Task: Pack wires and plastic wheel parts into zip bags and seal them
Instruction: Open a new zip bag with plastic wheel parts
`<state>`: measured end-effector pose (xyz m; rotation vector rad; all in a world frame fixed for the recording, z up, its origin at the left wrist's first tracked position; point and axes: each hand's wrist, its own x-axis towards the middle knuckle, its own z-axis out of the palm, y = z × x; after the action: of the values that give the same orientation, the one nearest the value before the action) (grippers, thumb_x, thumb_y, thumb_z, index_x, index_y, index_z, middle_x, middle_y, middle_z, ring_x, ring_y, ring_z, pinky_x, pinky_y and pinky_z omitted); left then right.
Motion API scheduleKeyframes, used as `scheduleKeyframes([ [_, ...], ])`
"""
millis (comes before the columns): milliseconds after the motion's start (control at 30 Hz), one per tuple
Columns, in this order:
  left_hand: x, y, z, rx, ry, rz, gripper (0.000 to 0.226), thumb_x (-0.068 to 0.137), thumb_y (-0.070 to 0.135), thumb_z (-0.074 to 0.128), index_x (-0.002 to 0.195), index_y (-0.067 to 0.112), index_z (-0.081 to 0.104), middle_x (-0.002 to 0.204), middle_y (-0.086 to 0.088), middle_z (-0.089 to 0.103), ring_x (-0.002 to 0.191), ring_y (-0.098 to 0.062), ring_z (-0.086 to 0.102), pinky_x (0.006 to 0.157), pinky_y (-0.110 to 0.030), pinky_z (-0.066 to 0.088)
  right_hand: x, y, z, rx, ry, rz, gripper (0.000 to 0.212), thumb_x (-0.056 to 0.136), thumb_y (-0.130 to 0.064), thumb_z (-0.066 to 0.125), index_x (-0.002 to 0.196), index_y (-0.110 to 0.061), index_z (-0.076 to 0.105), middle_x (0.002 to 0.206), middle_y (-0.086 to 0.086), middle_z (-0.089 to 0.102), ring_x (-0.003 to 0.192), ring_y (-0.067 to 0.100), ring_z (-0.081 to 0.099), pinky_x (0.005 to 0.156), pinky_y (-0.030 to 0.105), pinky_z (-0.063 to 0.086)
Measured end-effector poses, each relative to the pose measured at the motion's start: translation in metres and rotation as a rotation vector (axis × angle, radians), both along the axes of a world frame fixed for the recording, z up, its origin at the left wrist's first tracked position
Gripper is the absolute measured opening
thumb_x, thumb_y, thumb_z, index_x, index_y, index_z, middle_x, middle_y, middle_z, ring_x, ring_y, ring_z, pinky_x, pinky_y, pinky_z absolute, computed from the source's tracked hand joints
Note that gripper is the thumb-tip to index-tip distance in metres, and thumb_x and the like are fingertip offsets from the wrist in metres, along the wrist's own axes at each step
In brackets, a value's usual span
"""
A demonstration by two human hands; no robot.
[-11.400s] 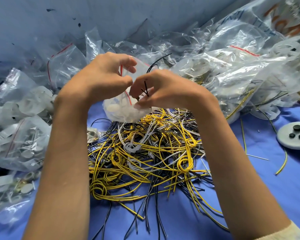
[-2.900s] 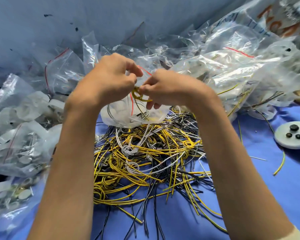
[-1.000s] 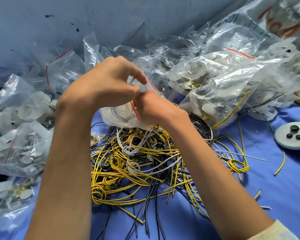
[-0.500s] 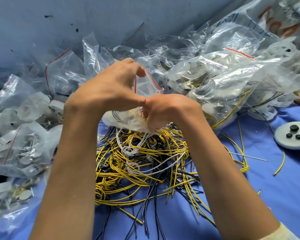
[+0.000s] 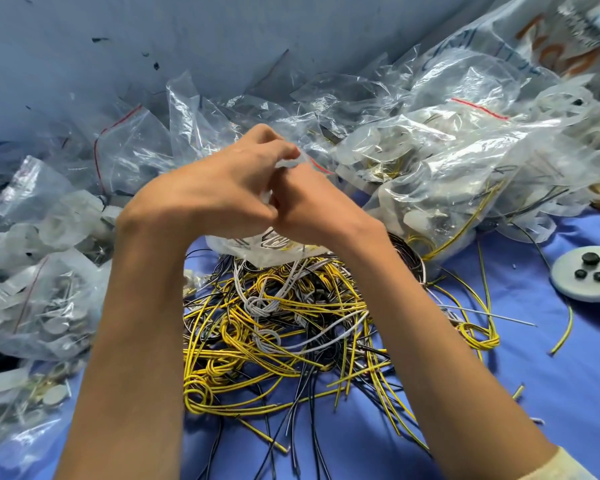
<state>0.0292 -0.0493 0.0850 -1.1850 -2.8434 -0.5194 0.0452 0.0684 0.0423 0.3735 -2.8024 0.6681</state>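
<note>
Both hands meet above a tangled pile of yellow, black and white wires (image 5: 284, 327) on the blue cloth. Between them hangs a small clear zip bag (image 5: 271, 249) with a red strip, holding white plastic parts and coiled wire. My left hand (image 5: 219, 188) pinches the bag's top edge with thumb and curled fingers. Pressed against it from the right, my right hand (image 5: 312, 206) grips the same top edge. The bag's mouth is mostly hidden behind my fingers.
Filled clear zip bags are heaped at the left (image 5: 39, 292) and across the back and right (image 5: 447, 168). A grey disc with black knobs (image 5: 589, 277) lies at the right edge. Loose yellow wire pieces (image 5: 478, 336) lie right of the pile. A blue wall rises behind.
My hands have risen slightly and stay pressed together on the bag's top. Over the earlier frames a coil of wire went into the bag and the right hand came back to its mouth.
</note>
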Motion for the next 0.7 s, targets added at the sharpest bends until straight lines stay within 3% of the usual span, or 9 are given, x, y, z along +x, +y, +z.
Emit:
scheduleKeyframes([
  [133,-0.003,-0.005,0.003,0.053,0.028,0.028,0.061,0.078,0.009,0.058,0.137,0.017,0.043,0.12,0.007,0.038,0.095,-0.012,0.053,0.071,-0.016,0.041,-0.004,-0.001,-0.012,0.094,-0.066,-0.033,0.01,0.08,-0.003,0.05,0.084,-0.01,0.056,0.072,0.007,0.045,0.072,0.028,0.047,0.06,0.03,0.035],
  [200,-0.004,-0.006,0.003,0.077,0.044,0.049,0.062,0.075,0.025,0.059,0.135,0.018,0.044,0.117,0.01,0.037,0.091,-0.011,0.056,0.072,-0.02,0.039,0.0,0.002,-0.009,0.105,-0.147,-0.011,0.012,0.084,-0.004,0.051,0.079,-0.015,0.053,0.067,0.001,0.043,0.068,0.024,0.048,0.06,0.026,0.032],
  [267,-0.003,-0.006,0.003,0.1,0.062,0.087,0.067,0.07,0.037,0.061,0.133,0.02,0.044,0.117,0.012,0.036,0.088,-0.009,0.055,0.078,-0.021,0.036,0.004,0.007,0.0,0.154,-0.217,0.006,0.016,0.088,-0.008,0.051,0.092,-0.017,0.064,0.065,-0.008,0.044,0.062,0.014,0.048,0.061,0.024,0.033],
  [367,-0.003,-0.008,0.004,0.114,0.049,0.098,0.079,0.059,0.042,0.058,0.134,0.02,0.043,0.115,0.013,0.035,0.075,-0.002,0.052,0.077,-0.02,0.033,0.012,0.013,0.016,0.233,-0.273,0.012,0.032,0.086,-0.012,0.055,0.112,-0.026,0.066,0.092,-0.003,0.066,0.088,0.02,0.061,0.079,0.031,0.049],
  [433,-0.006,-0.011,0.004,0.086,0.031,0.1,0.076,0.063,0.034,0.062,0.136,0.022,0.042,0.111,0.016,0.032,0.07,0.006,0.049,0.073,-0.023,0.035,0.015,0.016,0.024,0.226,-0.295,-0.026,0.04,0.083,-0.016,0.063,0.12,-0.032,0.063,0.11,-0.002,0.066,0.098,0.019,0.06,0.088,0.033,0.05],
  [533,-0.011,-0.017,0.003,-0.004,0.019,0.116,0.076,0.071,0.008,0.066,0.138,0.029,0.038,0.116,0.018,0.034,0.079,0.004,0.051,0.078,-0.029,0.042,0.017,0.021,0.028,0.253,-0.322,-0.07,0.043,0.08,-0.021,0.069,0.119,-0.037,0.061,0.11,-0.004,0.064,0.096,0.018,0.06,0.08,0.028,0.05],
  [633,-0.01,-0.021,0.001,-0.142,-0.077,0.081,0.084,0.067,0.016,0.069,0.141,0.035,0.032,0.129,0.018,0.039,0.108,-0.008,0.05,0.1,-0.033,0.04,0.019,0.023,0.027,0.282,-0.375,-0.063,0.038,0.079,-0.023,0.072,0.114,-0.037,0.063,0.104,-0.005,0.066,0.093,0.017,0.063,0.069,0.024,0.047],
  [667,-0.008,-0.021,0.001,-0.191,-0.117,0.076,0.09,0.062,0.025,0.068,0.142,0.039,0.029,0.127,0.021,0.04,0.111,-0.007,0.048,0.101,-0.031,0.039,0.02,0.024,0.026,0.269,-0.386,-0.058,0.037,0.079,-0.023,0.073,0.112,-0.036,0.064,0.102,-0.005,0.067,0.091,0.017,0.063,0.07,0.025,0.047],
  [700,-0.007,-0.022,0.002,-0.242,-0.145,0.083,0.095,0.056,0.032,0.064,0.142,0.045,0.025,0.117,0.024,0.043,0.102,-0.002,0.048,0.095,-0.028,0.041,0.02,0.024,0.025,0.257,-0.393,-0.052,0.035,0.079,-0.022,0.073,0.11,-0.035,0.065,0.101,-0.004,0.066,0.09,0.017,0.063,0.072,0.026,0.048],
])
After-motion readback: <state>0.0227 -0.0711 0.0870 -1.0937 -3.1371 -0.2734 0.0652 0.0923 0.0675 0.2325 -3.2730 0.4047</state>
